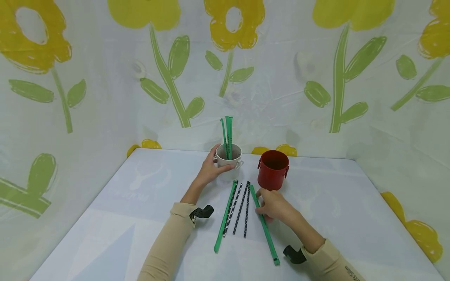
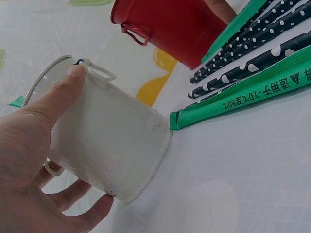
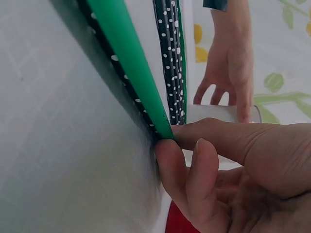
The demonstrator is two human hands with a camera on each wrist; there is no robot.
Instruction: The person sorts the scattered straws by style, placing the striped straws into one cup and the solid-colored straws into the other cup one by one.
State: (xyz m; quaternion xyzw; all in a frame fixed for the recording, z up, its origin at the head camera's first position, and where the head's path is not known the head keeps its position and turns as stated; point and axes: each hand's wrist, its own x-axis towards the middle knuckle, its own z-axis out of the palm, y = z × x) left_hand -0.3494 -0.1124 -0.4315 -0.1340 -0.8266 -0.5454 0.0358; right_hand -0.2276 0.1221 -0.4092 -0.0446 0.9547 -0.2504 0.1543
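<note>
My left hand (image 1: 210, 170) grips a small white bucket (image 2: 112, 138) by its side, thumb near the rim and fingers round the far side. Several green-wrapped straws (image 1: 229, 136) stand upright in it. Thumb and fingertips of my right hand (image 1: 277, 205) pinch a green-wrapped straw (image 3: 129, 58) near its far end, just in front of a red bucket (image 1: 272, 173). Under that straw, in the right wrist view, a black dotted straw shows along the table. Between the hands lie several black straws with white dots (image 1: 240, 208) and another green-wrapped straw (image 1: 225, 218).
Both buckets stand near the back edge of the white table (image 1: 133, 218). Behind and at the sides hangs a white cloth (image 1: 267, 97) printed with yellow flowers. Small side handles stick out from the red bucket.
</note>
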